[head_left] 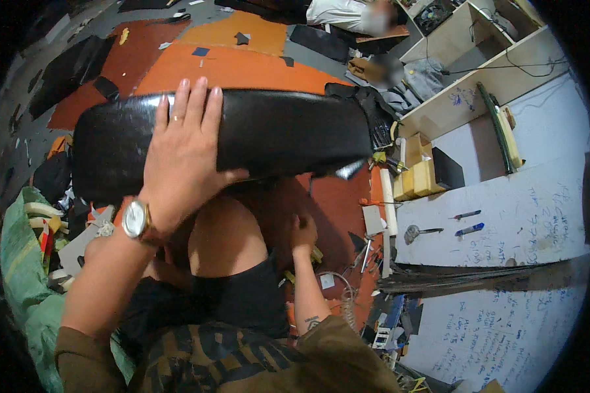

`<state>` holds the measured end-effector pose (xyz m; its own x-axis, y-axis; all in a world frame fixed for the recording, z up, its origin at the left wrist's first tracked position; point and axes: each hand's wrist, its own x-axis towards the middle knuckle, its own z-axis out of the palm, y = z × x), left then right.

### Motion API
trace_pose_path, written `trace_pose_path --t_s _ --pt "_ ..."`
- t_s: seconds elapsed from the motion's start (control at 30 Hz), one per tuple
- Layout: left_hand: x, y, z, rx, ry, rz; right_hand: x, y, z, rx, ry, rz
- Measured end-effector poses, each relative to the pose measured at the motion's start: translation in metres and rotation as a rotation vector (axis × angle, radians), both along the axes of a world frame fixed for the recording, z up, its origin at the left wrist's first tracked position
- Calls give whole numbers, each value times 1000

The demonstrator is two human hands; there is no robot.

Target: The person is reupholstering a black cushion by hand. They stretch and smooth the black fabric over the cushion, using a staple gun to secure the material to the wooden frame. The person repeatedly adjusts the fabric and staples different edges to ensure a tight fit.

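Observation:
A long black padded seat [282,131] with a shiny cover lies across my lap, its right end narrower with loose black material. My left hand [189,141], wearing a watch, rests flat on top of it, fingers stretched and thumb apart. Lower and to the right, beside my bare knee, my right hand [303,232] is held over the red-brown floor sheet with its fingers curled. Whatever those fingers may hold is hidden. Small yellow pieces [316,254] show by the right wrist, and a clear coiled hose [347,304] lies close to that forearm.
A green sack [23,262] of scraps stands at the left. On the right are a white board [505,223] with pens, a yellow foam-like block [416,183] and scattered tools [367,255]. Another person [347,16] is at the top. Orange sheeting [236,69] covers the floor beyond.

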<state>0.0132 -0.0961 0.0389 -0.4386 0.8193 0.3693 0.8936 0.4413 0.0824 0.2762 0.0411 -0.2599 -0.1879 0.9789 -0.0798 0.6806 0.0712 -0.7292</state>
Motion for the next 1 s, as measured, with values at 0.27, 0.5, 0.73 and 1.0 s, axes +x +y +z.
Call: trace_pose_path --t_s 0.27,0.5,0.73,1.0 --pt "-91 50 3 -44 74 72 110 -56 -100 -534 -526 -272" --pt "-97 76 8 -60 8 60 116 -35 -138 -438 -370 -422" --pt "-115 74 2 -78 24 91 16 39 17 -495 888 -38" --pt "-111 75 4 -73 11 66 -131 -5 215 -142 841 191"
